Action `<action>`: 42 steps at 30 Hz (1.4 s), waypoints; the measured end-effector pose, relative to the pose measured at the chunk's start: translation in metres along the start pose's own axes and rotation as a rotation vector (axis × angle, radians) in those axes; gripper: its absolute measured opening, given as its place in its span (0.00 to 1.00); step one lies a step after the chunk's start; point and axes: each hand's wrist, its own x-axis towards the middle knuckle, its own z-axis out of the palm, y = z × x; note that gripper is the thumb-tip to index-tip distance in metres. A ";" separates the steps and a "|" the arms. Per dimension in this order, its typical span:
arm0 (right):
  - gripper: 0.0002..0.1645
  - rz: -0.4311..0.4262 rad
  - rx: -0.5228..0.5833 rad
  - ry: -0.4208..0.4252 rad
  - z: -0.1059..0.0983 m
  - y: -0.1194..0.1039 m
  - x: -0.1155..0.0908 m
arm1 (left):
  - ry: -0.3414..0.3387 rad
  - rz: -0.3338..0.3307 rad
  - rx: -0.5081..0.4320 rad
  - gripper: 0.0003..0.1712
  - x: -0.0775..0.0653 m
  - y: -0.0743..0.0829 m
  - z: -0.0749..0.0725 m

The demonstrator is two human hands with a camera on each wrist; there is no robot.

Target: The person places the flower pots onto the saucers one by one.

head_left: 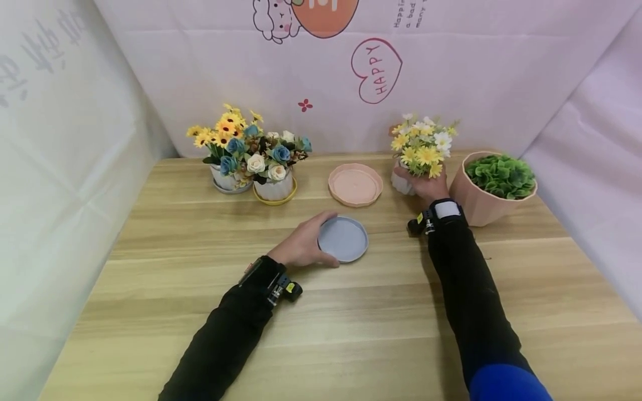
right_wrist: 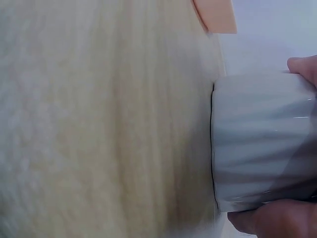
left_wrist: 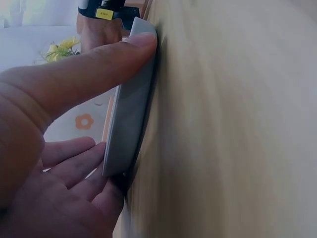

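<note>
My left hand (head_left: 306,243) holds a grey-blue plant saucer (head_left: 344,239) by its rim, thumb on the near side and fingers on the far side. In the left wrist view the saucer (left_wrist: 130,111) lies right at the tabletop. Farther back, my right hand (head_left: 430,186) grips a white flower pot (head_left: 403,179) with yellow and white artificial daisies (head_left: 421,146). In the right wrist view the fluted side of this pot (right_wrist: 265,139) shows between thumb and fingers, its base close against the wood.
A pink saucer (head_left: 355,185) lies between the right hand's pot and two potted flowers: blue and cream roses (head_left: 273,161) on a yellow saucer (head_left: 275,201), and sunflowers (head_left: 225,128) behind. A large pink pot (head_left: 478,192) with green leaves stands beside my right wrist. A printed cloth (head_left: 341,72) hangs behind the table.
</note>
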 end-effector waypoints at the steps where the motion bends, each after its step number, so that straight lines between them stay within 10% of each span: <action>1: 0.64 -0.001 -0.014 -0.006 0.000 0.001 0.000 | -0.002 -0.004 -0.003 0.65 -0.003 -0.002 -0.002; 18: 0.62 -0.026 -0.001 -0.026 -0.001 0.004 -0.017 | 0.034 -0.023 0.013 0.65 -0.049 -0.031 -0.027; 42: 0.55 -0.096 0.044 -0.171 -0.005 -0.017 -0.056 | 0.036 -0.029 0.016 0.65 -0.050 -0.032 -0.036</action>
